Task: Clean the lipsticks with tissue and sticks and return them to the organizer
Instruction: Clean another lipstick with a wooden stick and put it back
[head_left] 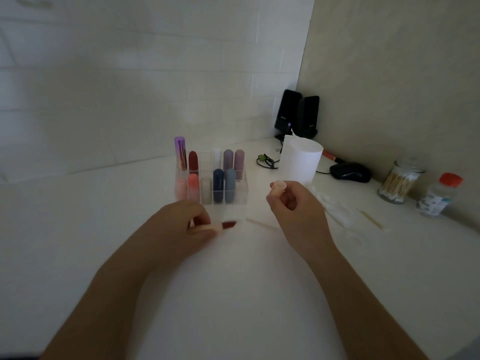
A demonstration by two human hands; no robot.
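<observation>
- Before the clear organizer (242, 188), our left hand (187, 222) grips an uncapped red lipstick (228, 225).
- Our right hand (296, 211) pinches a pale cap (277, 187), fingers curled.

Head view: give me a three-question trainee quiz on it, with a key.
1. True or false: the left hand holds an uncapped lipstick with a red tip.
2. The right hand holds: A) a cotton swab, B) the lipstick's cap, C) a bottle.
3. Fill in: the tissue roll stands to the ___ of the organizer.
Key: 1 true; 2 B; 3 right.
</observation>
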